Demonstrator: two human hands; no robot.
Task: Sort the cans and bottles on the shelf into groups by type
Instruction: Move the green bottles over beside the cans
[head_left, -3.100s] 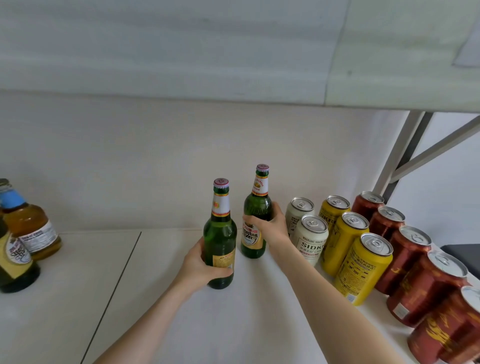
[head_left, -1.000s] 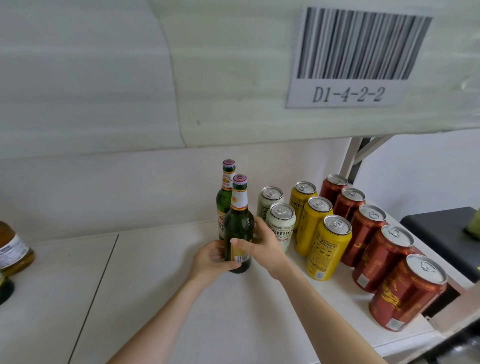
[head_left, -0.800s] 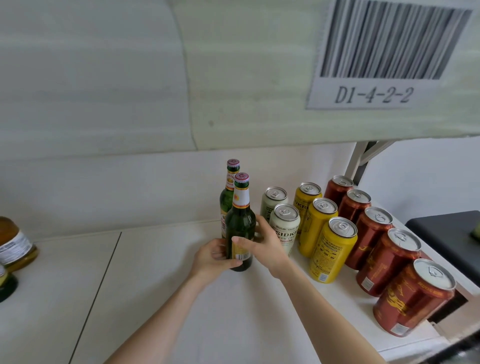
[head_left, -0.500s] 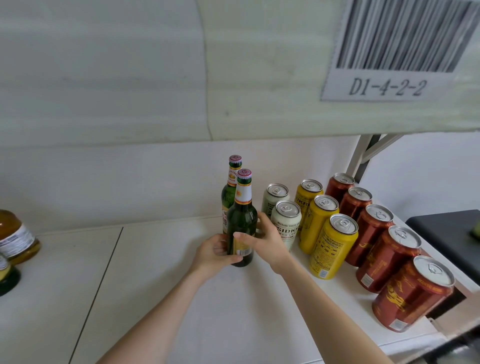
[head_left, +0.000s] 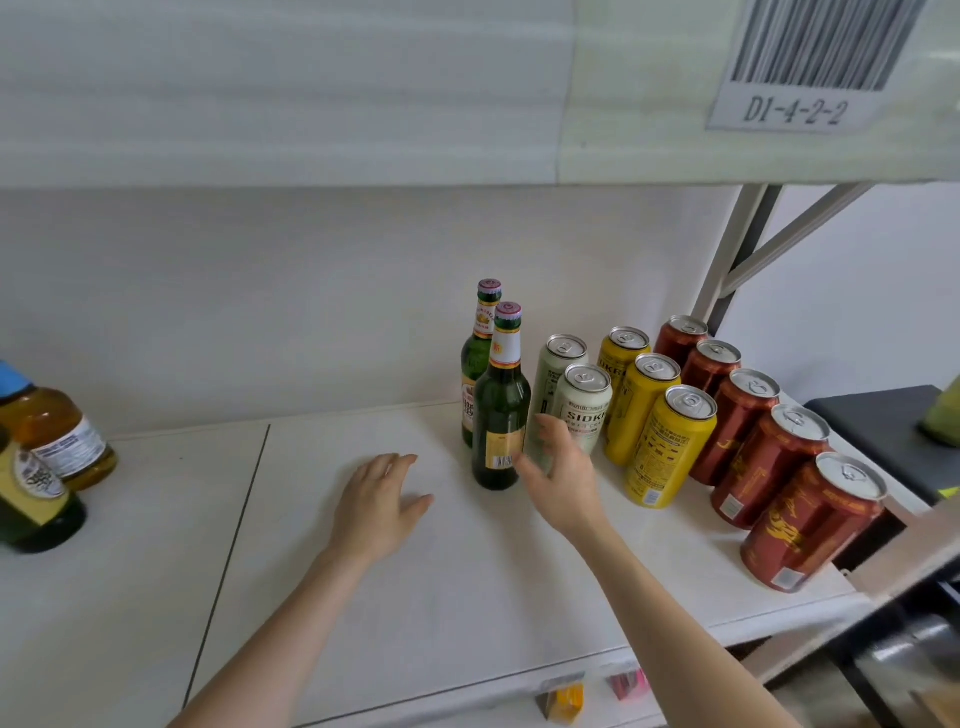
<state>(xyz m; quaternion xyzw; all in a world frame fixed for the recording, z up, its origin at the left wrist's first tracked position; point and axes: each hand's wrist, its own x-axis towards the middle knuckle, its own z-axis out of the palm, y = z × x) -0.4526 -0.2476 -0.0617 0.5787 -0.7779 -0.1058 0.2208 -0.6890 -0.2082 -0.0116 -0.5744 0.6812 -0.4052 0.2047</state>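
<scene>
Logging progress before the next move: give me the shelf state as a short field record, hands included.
green bottles: two, front green bottle and rear green bottle, upright in a row
white cans: two, right of the bottles
yellow cans: three, one row
red cans: five, one row at the shelf end
unsorted: amber bottle and dark bottle, far left
left hand: open, empty
right hand: open, beside the front green bottle

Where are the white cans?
In the head view, two white cans stand mid-shelf, between the green bottles on their left and the yellow cans on their right.
</scene>
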